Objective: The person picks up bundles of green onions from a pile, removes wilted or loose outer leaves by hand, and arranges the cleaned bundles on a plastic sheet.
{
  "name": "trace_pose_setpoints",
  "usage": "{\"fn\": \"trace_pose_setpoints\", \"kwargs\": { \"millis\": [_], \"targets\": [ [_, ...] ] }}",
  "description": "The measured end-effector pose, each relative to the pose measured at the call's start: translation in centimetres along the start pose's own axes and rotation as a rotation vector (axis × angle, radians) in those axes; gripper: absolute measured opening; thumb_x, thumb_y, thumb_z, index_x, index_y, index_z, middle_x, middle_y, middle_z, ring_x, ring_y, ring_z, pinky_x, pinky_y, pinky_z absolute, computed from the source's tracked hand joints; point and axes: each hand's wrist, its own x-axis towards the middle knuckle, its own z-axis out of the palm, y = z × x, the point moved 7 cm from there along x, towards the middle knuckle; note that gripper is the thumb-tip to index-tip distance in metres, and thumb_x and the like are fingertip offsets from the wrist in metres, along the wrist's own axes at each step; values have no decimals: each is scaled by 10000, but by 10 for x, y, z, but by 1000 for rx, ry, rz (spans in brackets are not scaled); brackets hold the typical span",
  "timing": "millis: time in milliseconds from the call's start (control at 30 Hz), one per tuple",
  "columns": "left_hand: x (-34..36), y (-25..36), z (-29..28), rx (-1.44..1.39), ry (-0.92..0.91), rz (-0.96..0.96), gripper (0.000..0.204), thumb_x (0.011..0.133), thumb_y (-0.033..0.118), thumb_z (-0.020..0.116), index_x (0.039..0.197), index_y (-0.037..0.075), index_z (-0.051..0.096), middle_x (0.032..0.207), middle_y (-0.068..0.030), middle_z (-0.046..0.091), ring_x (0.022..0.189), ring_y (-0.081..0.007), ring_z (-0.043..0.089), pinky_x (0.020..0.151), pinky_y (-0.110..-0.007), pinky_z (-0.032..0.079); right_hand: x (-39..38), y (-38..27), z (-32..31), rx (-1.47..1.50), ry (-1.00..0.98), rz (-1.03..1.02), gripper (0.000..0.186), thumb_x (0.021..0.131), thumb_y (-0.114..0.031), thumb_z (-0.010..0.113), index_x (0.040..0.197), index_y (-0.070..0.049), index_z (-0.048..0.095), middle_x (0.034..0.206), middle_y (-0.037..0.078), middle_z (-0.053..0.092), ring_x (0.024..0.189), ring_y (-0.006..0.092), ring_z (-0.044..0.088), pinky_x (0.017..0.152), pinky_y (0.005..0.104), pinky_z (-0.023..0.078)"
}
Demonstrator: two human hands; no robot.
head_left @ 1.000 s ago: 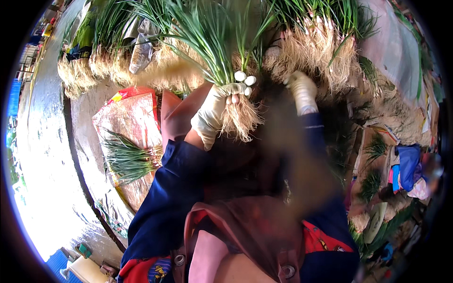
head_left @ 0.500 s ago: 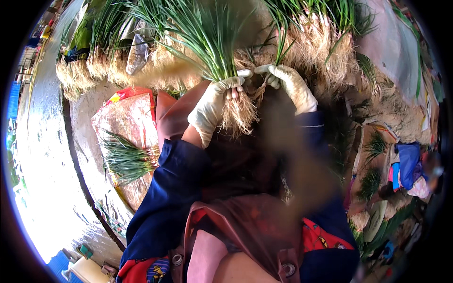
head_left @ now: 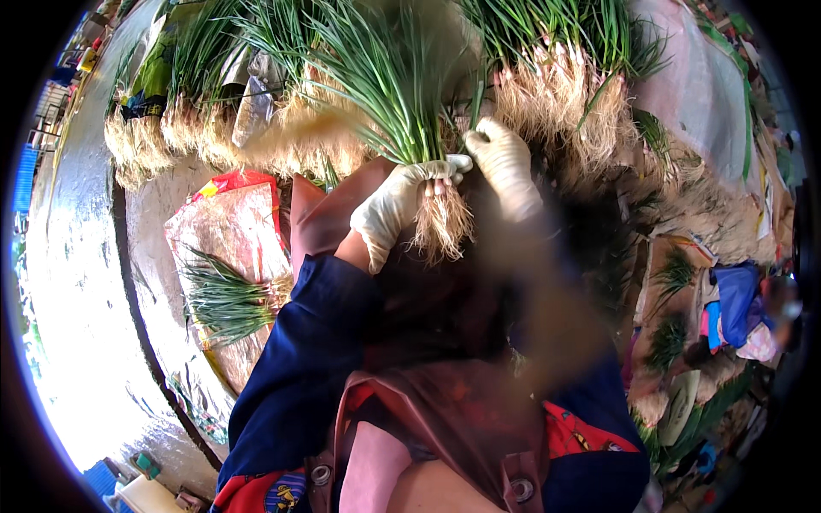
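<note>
Fingers [head_left: 445, 167] of the gloved left hand [head_left: 398, 205] are clamped around a bunch of green onions [head_left: 402, 103], held up with its pale roots hanging below the fist. Just to its right, the gloved right hand [head_left: 505, 158] pinches a single green leaf [head_left: 477, 103]. Behind stands a row of bundled green onions [head_left: 556, 77].

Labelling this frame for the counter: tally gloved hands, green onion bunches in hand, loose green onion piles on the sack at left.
Gloved hands: 2, the left hand and the right hand
Green onion bunch gripped in the left hand: 1
Loose green onion pile on the printed sack: 1
Total: 4
</note>
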Motion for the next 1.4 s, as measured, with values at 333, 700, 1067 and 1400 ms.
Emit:
{"fn": "trace_pose_setpoints", "kwargs": {
  "millis": [333,700,1067,1400],
  "targets": [
    [-16,36,10,-677,-290,80,394,831,40,573,1203,-25,463,892,-91,599,721,-102,573,653,-192,496,27,46,-32,-623,-402,226,609,762,-669,535,1031,-123,575,761,47,649,613,179,577,646,401,475],
    [35,31,1,-340,-72,68,297,799,8,597,1088,-59,589,754,-57,626,639,-117,574,596,-193,482,35,-53,-36,-991,-96,-149,139,880,-278,572,842,-153,621,680,33,578,558,163,568,443,277,460],
    [13,21,13,-786,-161,47,342,808,16,575,1146,-33,547,1077,-170,615,806,-175,604,667,-213,501,43,-25,22,1123,-516,-21,549,879,-387,583,1319,-99,424,1125,99,607,982,157,609,851,305,504],
    [7,19,19,-739,-285,36,277,835,44,539,1096,-47,520,914,-109,604,764,-156,590,692,-245,508,21,-33,-4,306,-128,-341,201,855,-285,629,907,-96,673,749,6,673,660,105,649,569,252,522]
  ]
}}
